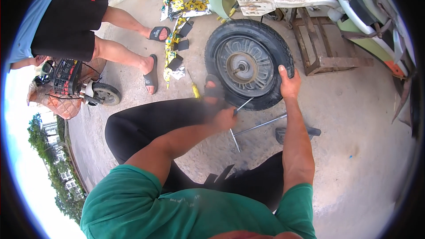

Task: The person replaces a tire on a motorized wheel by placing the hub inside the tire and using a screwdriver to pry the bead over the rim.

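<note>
A wheel with a black tire (276,46) and a grey metal hub (245,65) lies in front of me. My right hand (290,83) grips the tire's right edge, thumb on top and fingers curled over the tread. My left hand (224,118) is closed round the dark handle of a screwdriver (245,104). Its slim metal shaft reaches to the near side of the tire, by the rim; the tip's exact contact cannot be made out. On the ground close by lies a T-handle wrench (261,125), partly behind my right forearm.
A pale green scooter (305,3) stands beyond, near a wooden frame (325,64). Yellow patterned wrapping (195,5) and a yellow-handled screwdriver (195,90) lie left of the wheel. Another person in sandals (151,77) stands at left, near a parked two-wheeler (106,94). A dark object (281,135) lies by my right forearm.
</note>
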The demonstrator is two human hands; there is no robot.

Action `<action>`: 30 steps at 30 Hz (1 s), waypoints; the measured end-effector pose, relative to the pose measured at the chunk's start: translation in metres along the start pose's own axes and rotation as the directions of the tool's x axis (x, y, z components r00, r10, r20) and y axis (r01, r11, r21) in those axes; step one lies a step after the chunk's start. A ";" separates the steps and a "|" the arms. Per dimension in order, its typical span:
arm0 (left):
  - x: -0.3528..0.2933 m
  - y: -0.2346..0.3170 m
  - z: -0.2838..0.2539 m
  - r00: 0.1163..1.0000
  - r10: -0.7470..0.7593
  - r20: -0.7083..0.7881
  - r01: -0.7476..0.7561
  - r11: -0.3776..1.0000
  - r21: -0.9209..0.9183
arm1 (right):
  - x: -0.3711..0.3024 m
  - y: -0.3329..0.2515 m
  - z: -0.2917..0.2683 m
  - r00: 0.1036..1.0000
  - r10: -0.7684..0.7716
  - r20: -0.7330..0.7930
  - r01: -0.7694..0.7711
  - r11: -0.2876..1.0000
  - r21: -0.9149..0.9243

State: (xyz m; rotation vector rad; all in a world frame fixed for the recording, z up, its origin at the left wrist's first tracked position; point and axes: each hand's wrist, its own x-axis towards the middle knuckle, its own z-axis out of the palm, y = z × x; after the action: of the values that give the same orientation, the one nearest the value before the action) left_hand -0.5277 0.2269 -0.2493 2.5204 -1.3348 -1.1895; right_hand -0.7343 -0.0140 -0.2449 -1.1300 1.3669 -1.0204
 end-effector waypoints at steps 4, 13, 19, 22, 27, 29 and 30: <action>0.009 0.002 -0.061 0.945 0.282 0.166 -0.308 0.939 0.155 | -0.003 -0.013 0.010 1.000 -0.011 -0.010 0.011 1.000 -0.024; -0.049 0.085 -0.154 0.797 0.034 0.603 -0.267 0.915 0.302 | -0.002 -0.025 -0.001 0.999 0.038 -0.034 -0.043 0.988 -0.148; -0.036 0.056 -0.181 0.961 0.147 0.236 -0.231 0.893 0.386 | 0.003 -0.025 0.002 0.998 0.041 -0.038 -0.048 0.975 -0.218; -0.039 0.059 -0.189 0.974 0.088 0.208 -0.164 0.909 0.383 | -0.001 -0.034 0.004 0.999 0.053 0.012 -0.050 0.986 -0.160; -0.046 0.069 -0.208 0.927 0.068 0.370 -0.251 0.844 0.475 | 0.005 -0.022 0.002 1.000 0.027 0.006 -0.026 0.986 -0.167; -0.048 0.071 -0.219 0.933 0.076 0.351 -0.250 0.838 0.484 | 0.005 -0.022 0.005 1.000 0.006 -0.025 -0.010 0.984 -0.180; -0.049 0.075 -0.225 0.936 0.083 0.343 -0.254 0.833 0.492 | 0.005 -0.023 0.005 1.000 0.005 -0.025 -0.009 0.986 -0.168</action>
State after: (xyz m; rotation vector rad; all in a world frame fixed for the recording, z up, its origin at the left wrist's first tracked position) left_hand -0.4491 0.1499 -0.0337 2.5207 -2.1928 -1.3722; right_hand -0.7274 -0.0228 -0.2239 -1.2394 1.4976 -0.9301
